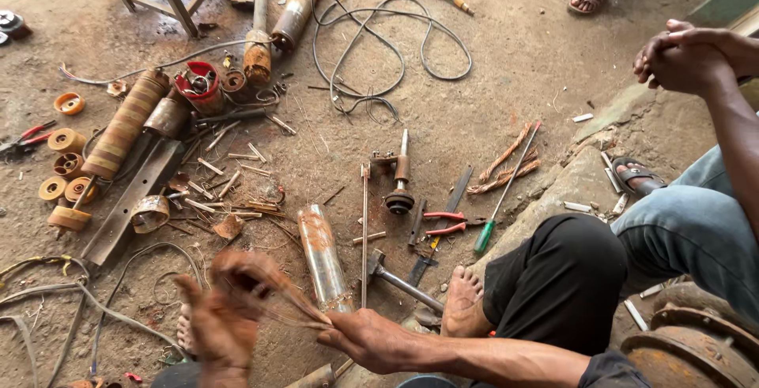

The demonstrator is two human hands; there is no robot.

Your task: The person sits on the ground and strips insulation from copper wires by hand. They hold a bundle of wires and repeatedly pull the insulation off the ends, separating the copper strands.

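Both hands grip a bundle of copper wire strands (281, 309) just below the metal cylinder (324, 257) on the floor. Right hand (368, 339) pinches one end; left hand (225, 321), blurred, closes around the other, apparently pulling strands apart, which calls for a steady anchoring grip.

This is a rough motor or pump repair workshop, worked at floor level. The bare, stained dirt-and-concrete floor (506, 56) is strewn with dismantled parts: a rusty steel cylinder casing (323, 257), a striped copper-wound rotor core (126, 124), orange plastic impeller discs (65, 168), loose black cable (395, 48), a green-handled screwdriver (500, 198), red-handled pliers (448, 223), a steel hammer (399, 279) and scraps of copper wire (506, 158).
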